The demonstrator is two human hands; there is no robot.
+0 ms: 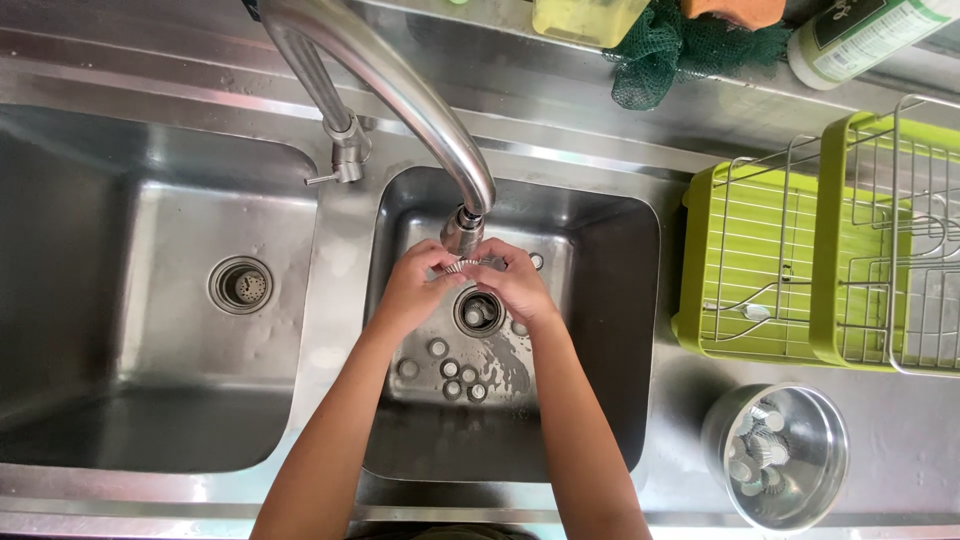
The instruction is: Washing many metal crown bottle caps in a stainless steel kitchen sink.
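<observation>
Both hands meet under the tap's spout, over the small sink: the left hand (415, 290) and the right hand (515, 285) each pinch one side of a little fluted metal cup (460, 266), fingers closed on its rim, holding it just below the tap (400, 100) nozzle. Whether water runs cannot be told.

Nearest the camera, right of the small sink, a round steel bowl (785, 455) stands on the worktop (900, 440) with more small cups inside. On the floor of the small sink (620, 300), below the hands, several round metal pieces (455, 370) lie loose around the drain (478, 312). Left of that basin lies the larger sink (90, 300) with its own drain strainer (241, 285).

Farther right of the small sink sit two green trays carrying wire racks (850, 250). Beyond the tap, along the back ledge, rest a green mesh scrubber (680, 50), a yellowish container (585, 18) and a bottle (860, 35).
</observation>
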